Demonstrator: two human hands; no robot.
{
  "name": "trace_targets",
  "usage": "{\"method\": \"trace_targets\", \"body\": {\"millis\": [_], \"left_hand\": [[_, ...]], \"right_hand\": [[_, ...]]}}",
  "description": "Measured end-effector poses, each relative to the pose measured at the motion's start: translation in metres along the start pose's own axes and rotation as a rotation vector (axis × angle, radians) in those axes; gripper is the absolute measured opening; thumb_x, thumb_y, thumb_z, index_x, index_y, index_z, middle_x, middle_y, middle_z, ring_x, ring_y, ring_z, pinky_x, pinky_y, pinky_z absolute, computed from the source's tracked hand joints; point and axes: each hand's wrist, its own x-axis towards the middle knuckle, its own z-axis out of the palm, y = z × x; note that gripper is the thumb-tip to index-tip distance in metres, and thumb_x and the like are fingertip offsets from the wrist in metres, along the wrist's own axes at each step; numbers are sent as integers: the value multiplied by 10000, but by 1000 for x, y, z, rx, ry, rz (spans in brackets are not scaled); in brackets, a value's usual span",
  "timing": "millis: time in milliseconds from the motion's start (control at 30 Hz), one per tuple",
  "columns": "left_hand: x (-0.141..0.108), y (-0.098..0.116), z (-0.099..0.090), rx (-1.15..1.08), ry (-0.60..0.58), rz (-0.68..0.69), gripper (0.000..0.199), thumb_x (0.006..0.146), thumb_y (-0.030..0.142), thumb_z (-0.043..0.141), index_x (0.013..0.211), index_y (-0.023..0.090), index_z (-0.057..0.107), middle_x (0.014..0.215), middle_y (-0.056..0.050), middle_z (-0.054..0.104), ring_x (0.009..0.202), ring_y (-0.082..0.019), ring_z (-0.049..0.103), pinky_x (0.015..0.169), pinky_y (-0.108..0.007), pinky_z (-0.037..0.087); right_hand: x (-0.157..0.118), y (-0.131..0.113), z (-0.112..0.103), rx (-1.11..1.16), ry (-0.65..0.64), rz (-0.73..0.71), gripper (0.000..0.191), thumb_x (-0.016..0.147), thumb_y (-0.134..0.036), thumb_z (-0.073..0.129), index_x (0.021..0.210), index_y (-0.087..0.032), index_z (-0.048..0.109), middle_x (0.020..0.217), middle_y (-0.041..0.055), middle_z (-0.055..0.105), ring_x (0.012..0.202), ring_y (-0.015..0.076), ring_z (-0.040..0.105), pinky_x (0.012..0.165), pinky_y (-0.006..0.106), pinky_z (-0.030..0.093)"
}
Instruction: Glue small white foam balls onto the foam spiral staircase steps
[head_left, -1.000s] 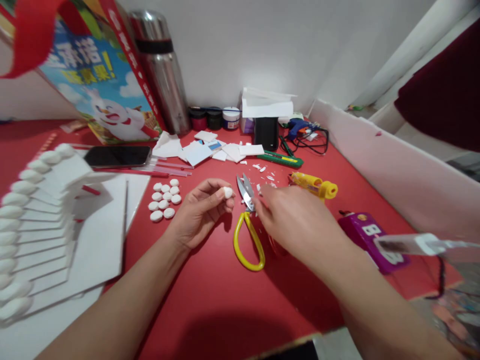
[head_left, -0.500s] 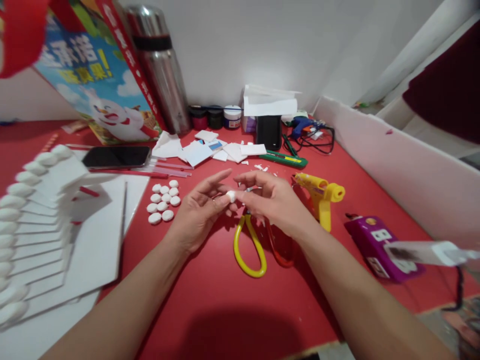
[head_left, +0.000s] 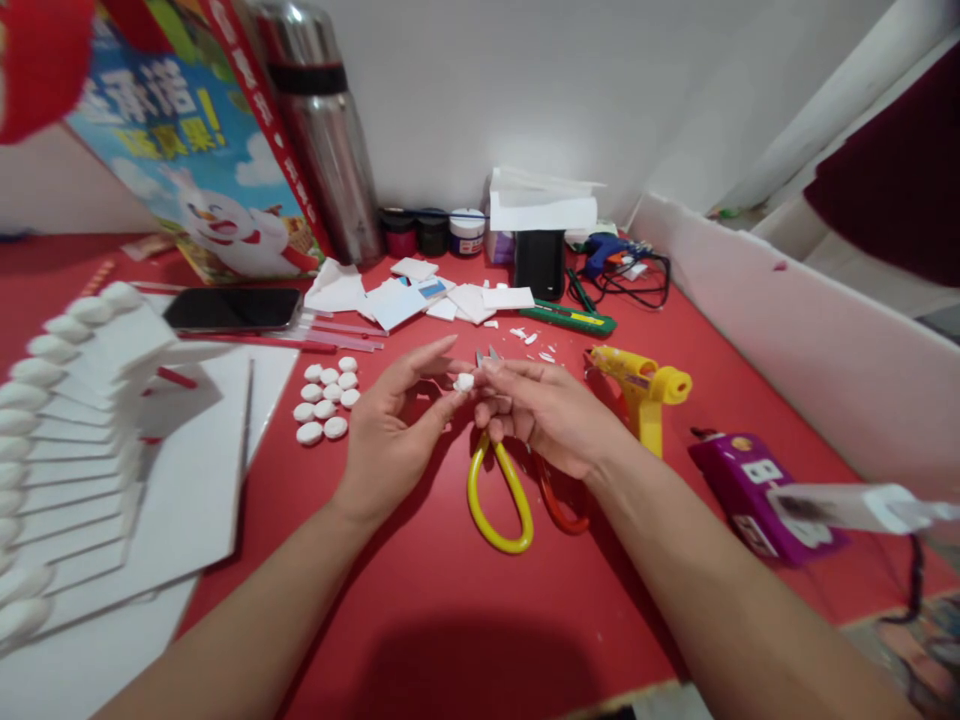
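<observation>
My left hand (head_left: 401, 420) pinches a small white lump of clay (head_left: 464, 382) between thumb and fingertips. My right hand (head_left: 540, 405) meets it from the other side, thumb and index pressed together at the lump's edge, the other fingers curled below. Beneath the right hand lie scissors (head_left: 500, 510) with one yellow and one red loop; the blade tips show beyond the fingers, while the middle is hidden. To the left of my left hand, several white rounded discs (head_left: 324, 409) rest in a cluster on the red table (head_left: 420, 600).
At left, a fan of white steps with rounded ends (head_left: 67, 440) stands on a white board (head_left: 202, 500). Behind are a phone (head_left: 232, 310), white offcuts (head_left: 397, 303), a green cutter (head_left: 570, 317) and a steel flask (head_left: 330, 150). A yellow glue gun (head_left: 645, 390) and purple box (head_left: 757, 490) lie right.
My right hand has turned and its fingers have curled in below the lump, uncovering the scissor tips. The lump stays in my left fingertips. The left hand has shifted slightly.
</observation>
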Motion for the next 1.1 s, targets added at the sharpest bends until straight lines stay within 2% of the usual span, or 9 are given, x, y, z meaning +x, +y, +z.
{"method": "trace_targets", "body": {"millis": [133, 300, 433, 567, 733, 833, 933, 1033, 1100], "left_hand": [[-1, 1, 2, 25, -6, 20, 460, 872, 225, 760, 1321, 269, 671, 1155, -56, 717, 1000, -187, 672, 946, -347, 564], [-1, 2, 2, -9, -27, -3, 419, 854, 227, 779, 1265, 237, 698, 1166, -70, 708, 970, -183, 671, 896, -325, 576], [0, 2, 2, 69, 30, 47, 307, 856, 223, 777, 1161, 225, 741, 1073, -58, 700, 950, -179, 663, 894, -313, 562], [-1, 2, 3, 31, 72, 84, 412, 845, 194, 781, 1246, 259, 711, 1061, -44, 714, 964, -190, 672, 938, -345, 547], [-2, 3, 5, 10, 84, 110, 460, 830, 171, 788, 1270, 266, 696, 1046, -42, 704, 976, -199, 669, 950, -360, 534], [-2, 3, 6, 3, 106, 110, 458, 809, 169, 805, 1245, 270, 708, 1037, -42, 705, 976, -208, 664, 948, -365, 529], [-3, 3, 4, 78, 123, 138, 492, 800, 170, 813, 1265, 292, 705, 1046, -42, 703, 975, -213, 644, 966, -371, 512], [-3, 3, 2, 187, 113, 201, 508, 808, 157, 802, 1282, 310, 703, 1044, -38, 702, 951, -211, 622, 967, -365, 498], [-3, 3, 1, 235, 68, 240, 501, 833, 142, 774, 1298, 315, 696, 1040, -38, 701, 955, -210, 617, 973, -365, 490]], "right_hand": [[1, 2, 1, 130, -23, 16, 255, 783, -351, 854, 845, -159, 698, 620, -27, 627, 510, 64, 545, 503, 178, 465], [3, 2, 4, 181, 7, 23, 273, 698, -286, 913, 810, -140, 711, 655, -30, 610, 572, 54, 534, 511, 153, 435], [4, 3, 5, 205, -13, 15, 251, 694, -254, 913, 817, -138, 727, 682, -27, 636, 596, 50, 551, 533, 154, 440], [5, 6, 6, 256, 4, 26, 269, 660, -209, 925, 845, -137, 743, 752, -14, 663, 633, 49, 571, 544, 149, 449], [5, 6, 10, 273, -4, 1, 260, 645, -217, 932, 794, -136, 734, 702, -29, 635, 578, 34, 527, 497, 132, 420], [5, 6, 11, 246, -15, -22, 264, 657, -245, 930, 790, -144, 726, 691, -30, 648, 575, 42, 547, 511, 142, 454], [2, 4, 8, 135, -12, -36, 295, 719, -342, 900, 863, -158, 721, 726, -7, 692, 619, 88, 640, 569, 196, 533], [0, 2, 6, 9, 62, -106, 327, 745, -419, 875, 871, -168, 708, 774, 6, 714, 611, 107, 664, 574, 229, 547], [-1, 1, 5, -35, 94, -132, 327, 713, -392, 900, 841, -162, 706, 741, -6, 702, 571, 88, 632, 569, 223, 529]]}}
